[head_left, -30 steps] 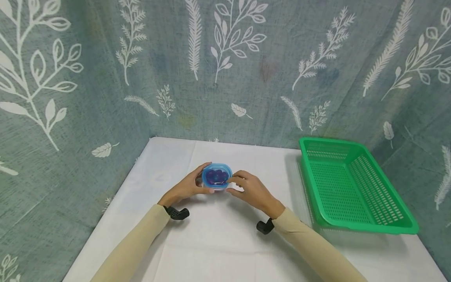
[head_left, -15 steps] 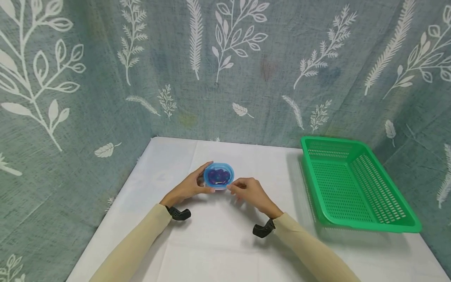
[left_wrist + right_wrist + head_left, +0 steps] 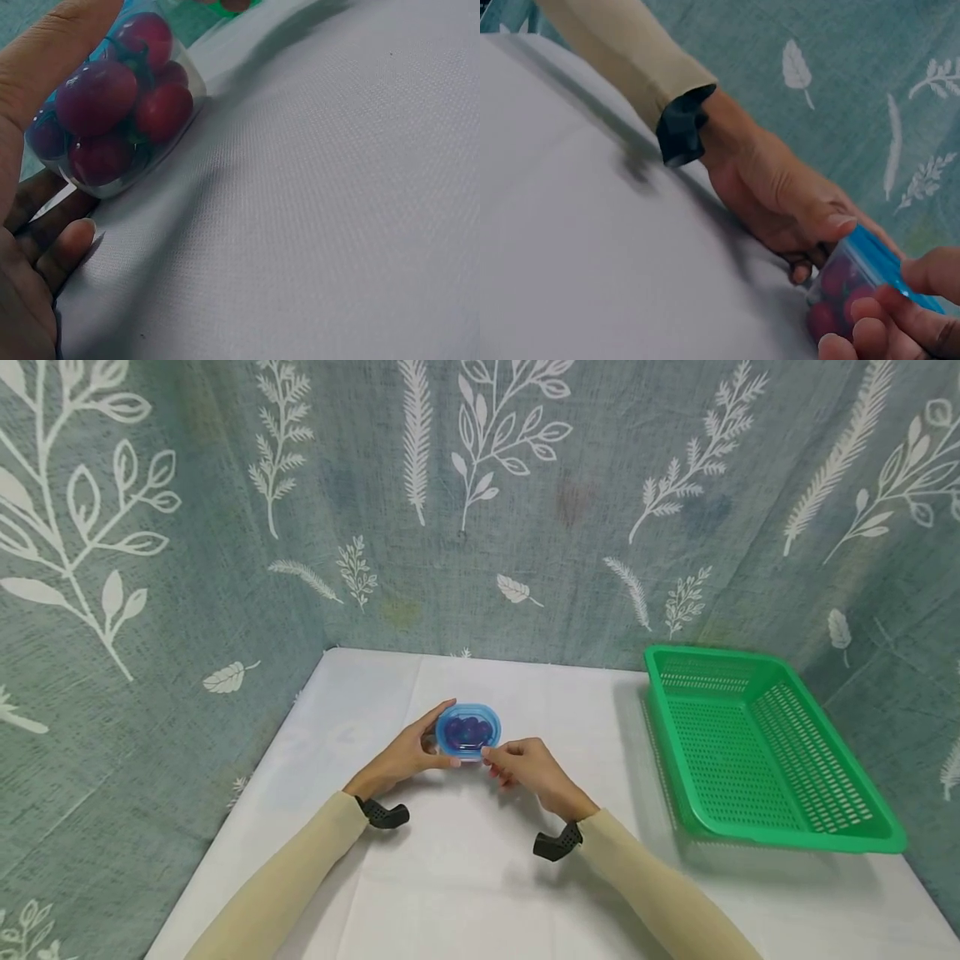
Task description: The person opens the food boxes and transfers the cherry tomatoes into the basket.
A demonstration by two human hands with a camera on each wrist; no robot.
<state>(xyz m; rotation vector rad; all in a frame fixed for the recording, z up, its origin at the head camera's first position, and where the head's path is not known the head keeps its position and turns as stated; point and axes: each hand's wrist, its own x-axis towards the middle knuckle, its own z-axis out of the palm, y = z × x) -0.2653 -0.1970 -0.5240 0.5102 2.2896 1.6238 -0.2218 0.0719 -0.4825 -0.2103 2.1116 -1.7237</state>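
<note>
A small clear plastic food container (image 3: 196,82) with a blue lid (image 3: 468,708) stands on the white cloth. Through its wall show several red cherry tomatoes (image 3: 97,97) with green stems. My left hand (image 3: 401,755) grips the container from the left, thumb along the near side and fingers round the far side. At the lid's near right corner, my right hand (image 3: 534,773) pinches the blue rim between thumb and forefinger, its other fingers curled below. The right wrist view shows this pinch, the lid lying on the container. The left hand's far fingers are partly hidden behind it.
A green plastic basket (image 3: 693,806) with perforated walls stands at the right of the white-covered table (image 3: 450,877). Leaf-patterned grey-green curtains (image 3: 360,460) rise behind and to the left. A black band with a camera (image 3: 558,842) sits on each wrist.
My right hand shifted from the lid's right side to its near right corner, fingers drawing together into a pinch on the rim. My left hand keeps its hold on the container.
</note>
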